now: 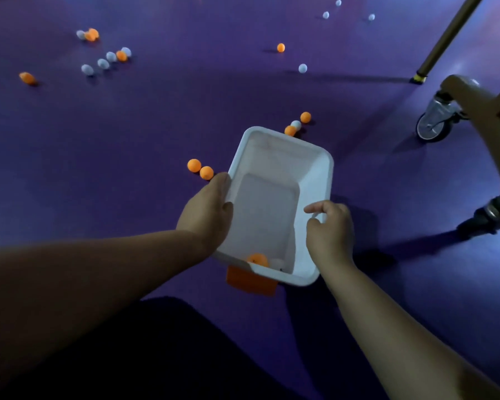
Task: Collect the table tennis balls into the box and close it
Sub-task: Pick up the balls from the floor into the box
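Observation:
A white plastic box [315,180] is held above the purple floor, tilted toward me. My left hand [207,210] grips its left rim. My right hand [329,230] is at the right rim with fingers curled over the edge. Inside, at the near end, lie an orange ball [257,259] and a white ball [277,264]. An orange flat piece [250,281] shows under the near end. Two orange balls [199,168] lie just left of the box. Beyond its far corner sits a cluster of two orange balls and one white [296,125].
Several more orange and white balls are scattered across the purple floor [156,116], a group at the far left [107,60] and single ones at the back [302,68]. A wheeled frame with a caster [435,122] and a slanted leg [445,39] stands at the right.

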